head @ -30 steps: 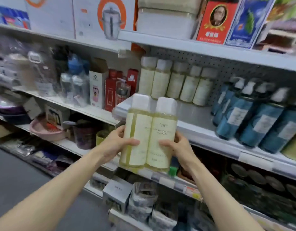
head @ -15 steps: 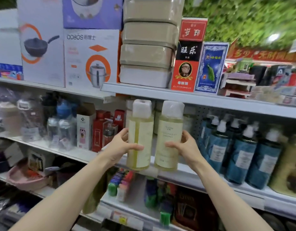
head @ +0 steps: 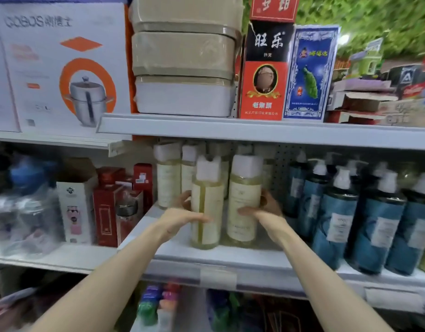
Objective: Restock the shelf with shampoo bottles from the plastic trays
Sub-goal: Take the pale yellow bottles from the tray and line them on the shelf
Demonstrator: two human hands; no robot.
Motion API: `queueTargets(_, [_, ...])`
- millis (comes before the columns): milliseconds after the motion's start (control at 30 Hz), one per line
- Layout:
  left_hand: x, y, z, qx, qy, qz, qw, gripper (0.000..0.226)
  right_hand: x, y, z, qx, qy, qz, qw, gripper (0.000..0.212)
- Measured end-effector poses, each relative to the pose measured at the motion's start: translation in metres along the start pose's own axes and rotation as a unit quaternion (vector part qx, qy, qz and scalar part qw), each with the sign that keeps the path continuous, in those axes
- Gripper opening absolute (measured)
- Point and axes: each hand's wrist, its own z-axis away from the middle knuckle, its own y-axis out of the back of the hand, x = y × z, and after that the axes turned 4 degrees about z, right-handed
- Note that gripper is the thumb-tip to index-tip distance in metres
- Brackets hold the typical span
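Two pale yellow shampoo bottles with white caps stand side by side on the white shelf [head: 206, 256]. My left hand [head: 182, 218] grips the left bottle [head: 206, 204] around its middle. The right bottle [head: 245, 200] is held the same way by my right hand [head: 266, 213]. Both bottle bases look to be on the shelf board. Behind them, more pale shampoo bottles [head: 167, 178] stand in a row against the pegboard back.
Blue pump bottles [head: 336, 212] crowd the shelf just right of my hands. Red boxes [head: 106, 207] and a white carton [head: 73, 212] stand to the left. The upper shelf edge [head: 230, 130] hangs close above the caps. Small coloured bottles [head: 154, 305] sit on the shelf below.
Both hands carried the two bottles forward from in front of the shelf in onto the shelf board, in front of the back row. The view has moved closer.
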Motion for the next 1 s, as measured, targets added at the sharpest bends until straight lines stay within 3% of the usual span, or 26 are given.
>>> queueTargets(267, [-0.011, 0.010, -0.051, -0.053, 0.004, -0.020, 0.998, 0.072, 0.012, -0.003, -0.030, 0.013, -0.006, 0.024, 1.000, 0.082])
queueTargets(400, [-0.016, 0.014, -0.054, -0.084, 0.016, -0.033, 0.996, 0.091, 0.014, 0.000, -0.030, -0.019, -0.014, 0.029, 0.999, 0.085])
queueTargets(533, [-0.017, 0.000, -0.040, 0.019, -0.018, -0.158, 0.987, 0.084, 0.013, -0.004, -0.022, -0.020, -0.021, 0.081, 0.996, 0.093])
queueTargets(667, [-0.026, -0.017, -0.035, 0.129, -0.036, -0.183, 0.974, 0.099, 0.013, -0.009, -0.013, 0.030, 0.005, 0.114, 0.993, 0.098])
queueTargets(733, [-0.027, -0.020, -0.035, 0.146, -0.028, -0.183, 0.972, 0.102, 0.013, -0.010, -0.012, 0.043, 0.011, 0.124, 0.991, 0.095])
queueTargets(833, [-0.028, -0.020, -0.033, 0.162, -0.036, -0.187, 0.968, 0.086, 0.014, -0.008, -0.011, 0.046, 0.014, 0.134, 0.990, 0.092])
queueTargets(1000, [-0.027, -0.014, -0.038, 0.117, -0.036, -0.198, 0.972, 0.076, 0.015, -0.004, -0.014, 0.039, 0.025, 0.142, 0.989, 0.085])
